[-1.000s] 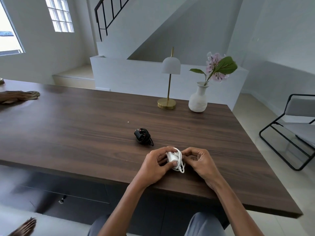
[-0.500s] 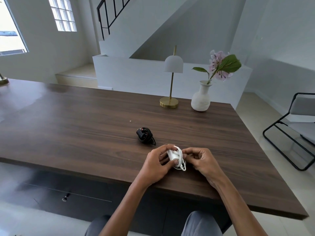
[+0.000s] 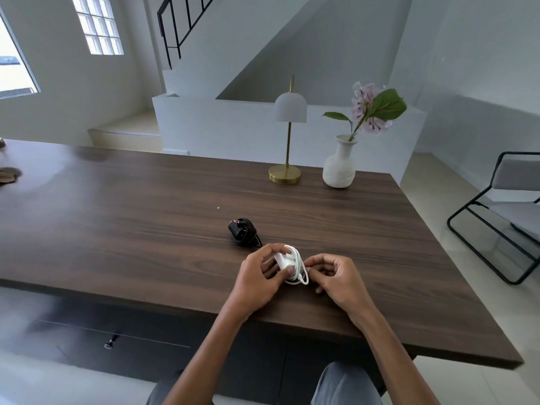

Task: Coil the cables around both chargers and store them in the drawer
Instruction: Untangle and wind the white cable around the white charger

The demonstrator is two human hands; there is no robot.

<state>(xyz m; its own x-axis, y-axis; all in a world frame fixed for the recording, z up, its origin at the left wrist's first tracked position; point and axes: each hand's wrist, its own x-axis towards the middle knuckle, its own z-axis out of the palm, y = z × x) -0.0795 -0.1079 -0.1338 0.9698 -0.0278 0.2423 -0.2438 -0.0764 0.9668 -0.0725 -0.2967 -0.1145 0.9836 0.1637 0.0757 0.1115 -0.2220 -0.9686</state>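
Observation:
A white charger with its white cable looped around it sits between my two hands just above the dark wooden table. My left hand grips the charger's body, thumb and fingers around it. My right hand pinches the cable loops on the charger's right side. A black charger with its black cable wound around it lies on the table just beyond my left hand. Below the table's front edge a dark drawer front with a small knob is shut.
A gold lamp with a white shade and a white vase holding a pink flower stand at the table's far side. A black-framed chair is on the floor to the right. A brown object lies at the table's far left.
Both hands stay on the white charger, the right fingers shifting slightly along the cable loops. My view has drifted a little; the black charger has not moved.

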